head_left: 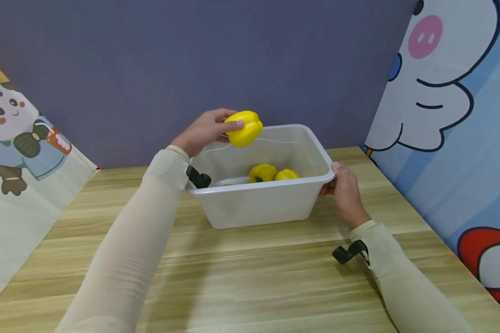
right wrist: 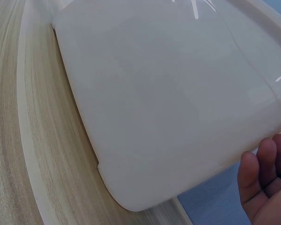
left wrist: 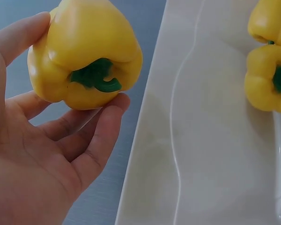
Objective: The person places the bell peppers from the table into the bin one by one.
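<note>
**Yellow pepper held over the bin's back-left corner**

I see my left hand (head_left: pixel 204 132) holding a yellow bell pepper (head_left: pixel 243 128) with curled fingers and thumb; in the left wrist view its green stem (left wrist: pixel 96 77) faces the palm. The pepper is in the air, just above the rim of the white plastic bin (head_left: pixel 275 203), at the back-left corner. Two more yellow peppers (head_left: pixel 272 174) lie on the bin floor, touching each other. My right hand (head_left: pixel 346 190) grips the right rim of the bin, thumb on top. The bin stands on the wooden table (head_left: pixel 250 277), near the purple wall (head_left: pixel 191 60)
</note>
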Demonstrator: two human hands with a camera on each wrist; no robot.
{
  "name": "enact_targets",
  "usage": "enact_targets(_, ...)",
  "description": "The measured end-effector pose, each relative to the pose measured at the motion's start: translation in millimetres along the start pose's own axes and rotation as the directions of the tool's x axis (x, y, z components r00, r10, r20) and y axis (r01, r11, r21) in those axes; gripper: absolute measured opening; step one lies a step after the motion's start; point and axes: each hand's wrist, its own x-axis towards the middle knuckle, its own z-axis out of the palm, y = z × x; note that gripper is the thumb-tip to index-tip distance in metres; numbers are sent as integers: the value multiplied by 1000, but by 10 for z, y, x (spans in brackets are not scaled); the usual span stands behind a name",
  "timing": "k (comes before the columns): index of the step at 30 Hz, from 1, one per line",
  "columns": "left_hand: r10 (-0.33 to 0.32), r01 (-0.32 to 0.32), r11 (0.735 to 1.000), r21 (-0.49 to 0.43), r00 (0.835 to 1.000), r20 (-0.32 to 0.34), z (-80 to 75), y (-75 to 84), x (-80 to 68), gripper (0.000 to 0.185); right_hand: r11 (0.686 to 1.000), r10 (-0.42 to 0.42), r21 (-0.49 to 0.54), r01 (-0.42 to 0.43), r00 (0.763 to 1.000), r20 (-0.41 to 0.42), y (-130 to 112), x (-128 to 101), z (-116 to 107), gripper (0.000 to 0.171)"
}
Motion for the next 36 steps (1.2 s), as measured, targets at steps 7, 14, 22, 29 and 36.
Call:
enact_targets(7, 9, -9, 1000, 4, 1000, 17, 35, -51, 34, 59, 1000, 3, 12, -3, 1000, -10, -9, -7, 10, 28)
enact_targets(14, 4, -4, 1000, 20, 1000, 5, 36, -82, 41, 56, 1000, -2, 6, 2, 1000, -4, -18, -6, 15, 29)
enact_targets(22, -14, 13, 999, 41, 1000, 16, 59, -65, 18, 56, 1000, -5, 5, 5, 1000, 1, -12, -8, 3, 30)
enact_targets(29, -29, 28, 998, 61, 999, 21, 57, -63, 3, 58, 999, -8, -37, 9, 1000, 18, -15, -7, -9, 32)
enact_targets(36, -47, 43, 995, 86, 998, 35, 65, -55, -3, 62, 999, -8, -32, 9, 1000, 21, -4, -2, -20, 31)
